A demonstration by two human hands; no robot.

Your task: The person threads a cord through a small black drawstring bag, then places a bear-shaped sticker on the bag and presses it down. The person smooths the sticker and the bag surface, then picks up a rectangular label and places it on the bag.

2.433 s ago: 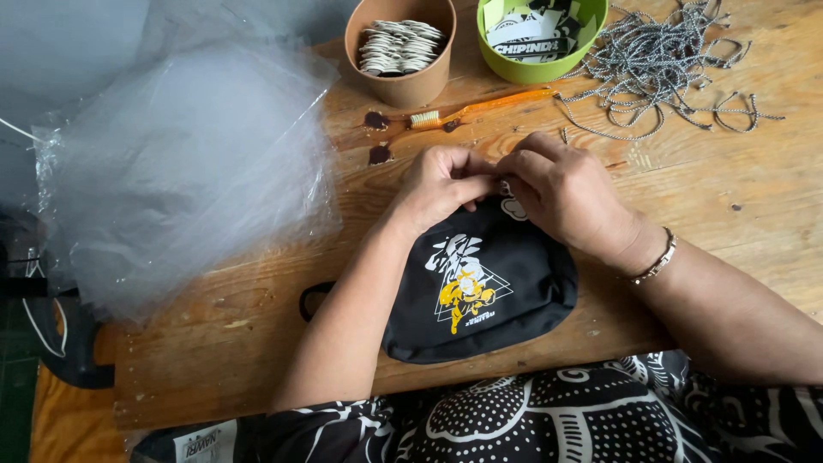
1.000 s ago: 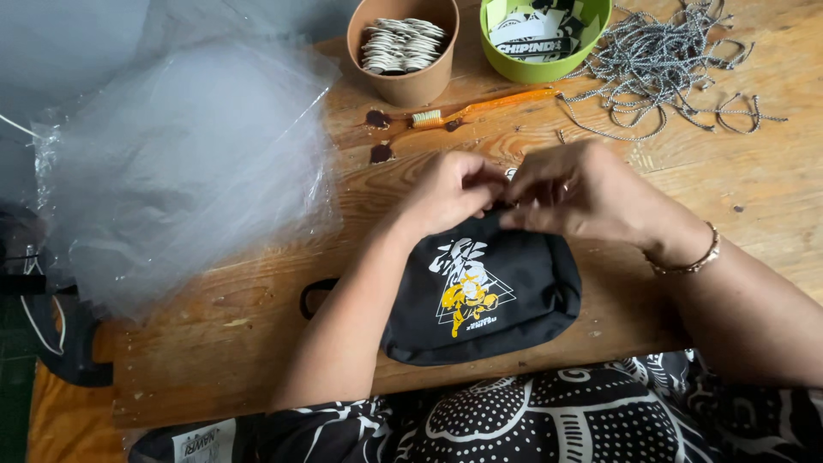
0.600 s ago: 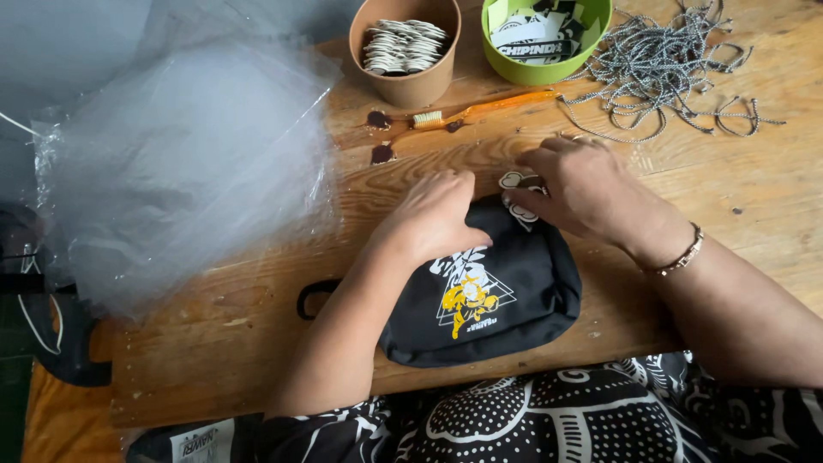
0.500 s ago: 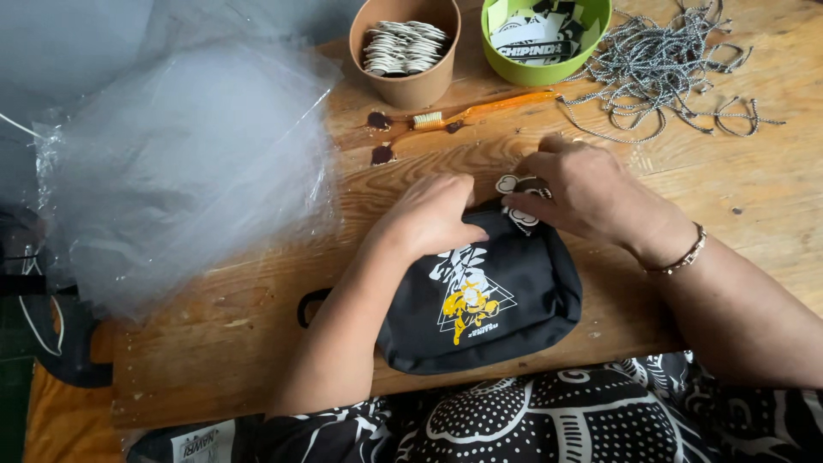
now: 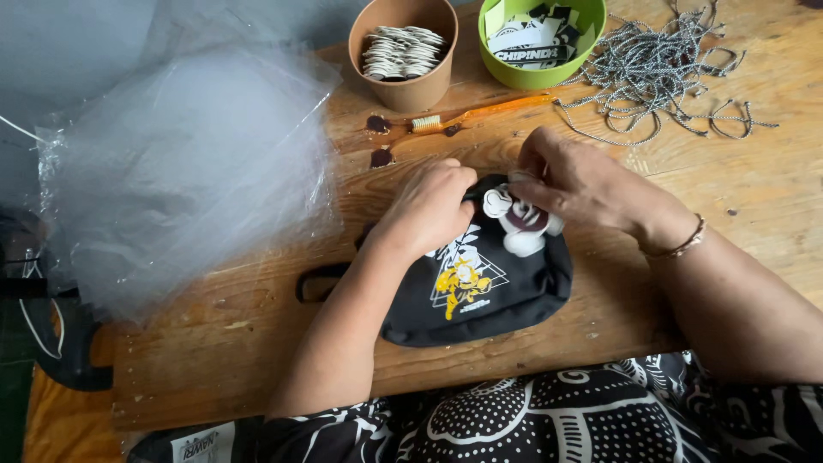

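At the near centre of the wooden table [image 5: 257, 360]: one black pouch [image 5: 480, 287], flat, yellow-and-white print uppermost, black strap loop [image 5: 319, 279] trailing left. On its far edge: white-and-maroon shaped tags [image 5: 519, 225]. I log my left hand [image 5: 426, 208] clenched, pressing the pouch's upper left edge; my right hand [image 5: 583, 184] pinching the tags at the pouch top. Advice: keep the left hand pinning the fabric, work the tags with fingertips only. Far: brown cup [image 5: 403, 51] of tags, green bowl [image 5: 542, 39] of cards, orange toothbrush [image 5: 476, 113], speckled cords [image 5: 660, 64]. Left: clear plastic bags [image 5: 180, 167].
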